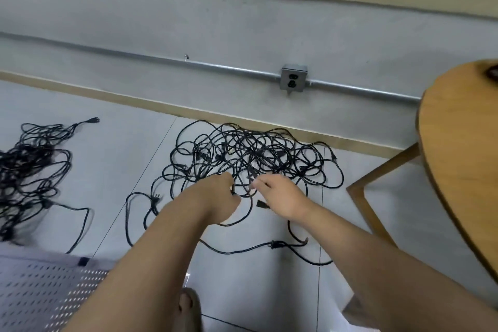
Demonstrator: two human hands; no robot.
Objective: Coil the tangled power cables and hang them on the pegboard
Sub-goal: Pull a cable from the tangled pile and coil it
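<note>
Working both hands into a tangle of black power cables (250,159) on the grey tiled floor (121,170) below the outlet box (294,79).

Standing right of the outlet box, a round wooden table (458,143); showing far below and left of the outlet box, a perforated pegboard (40,291); sprawling straight under the outlet box and reaching the skirting, the tangle itself; lying well left of the outlet box, apart from the tangle, a second cable heap (32,170). Gripping a strand at the tangle's near edge with the left hand (219,198), fingers curled round it; pinching a neighbouring strand with the right hand (281,198), fingertips narrowed together, slightly blurred. Lying just under the right hand, a black connector plug (262,204).
</note>
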